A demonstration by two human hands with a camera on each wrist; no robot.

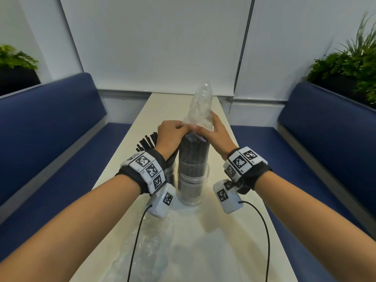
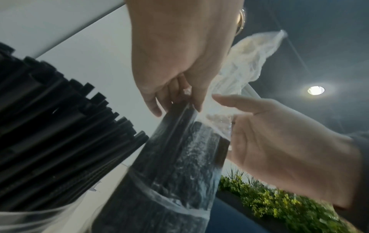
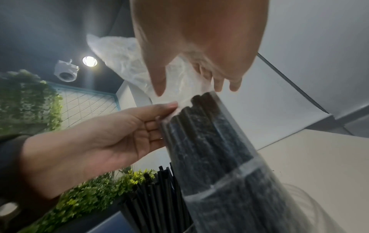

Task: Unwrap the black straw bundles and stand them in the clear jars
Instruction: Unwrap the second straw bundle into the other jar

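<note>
A bundle of black straws (image 1: 193, 155), still in its clear plastic wrapper (image 1: 200, 106), stands upright in a clear jar (image 1: 193, 180) at the table's middle. The wrapper's loose end rises above the straw tops. My left hand (image 1: 173, 132) pinches the wrapper at the bundle's top left, thumb on the plastic (image 3: 171, 105). My right hand (image 1: 215, 131) holds the loose wrapper on the right, thumb and fingers on either side of it (image 3: 179, 75). Behind my left wrist a second clear jar (image 1: 169, 174) holds loose black straws (image 2: 60, 134) that fan out.
A crumpled empty plastic wrapper (image 1: 146, 241) lies on the narrow white table (image 1: 223, 231) near the front left. Blue benches (image 1: 50, 119) (image 1: 325, 129) run along both sides. Planters with green plants (image 1: 350, 66) sit behind them. Cables hang from both wrists.
</note>
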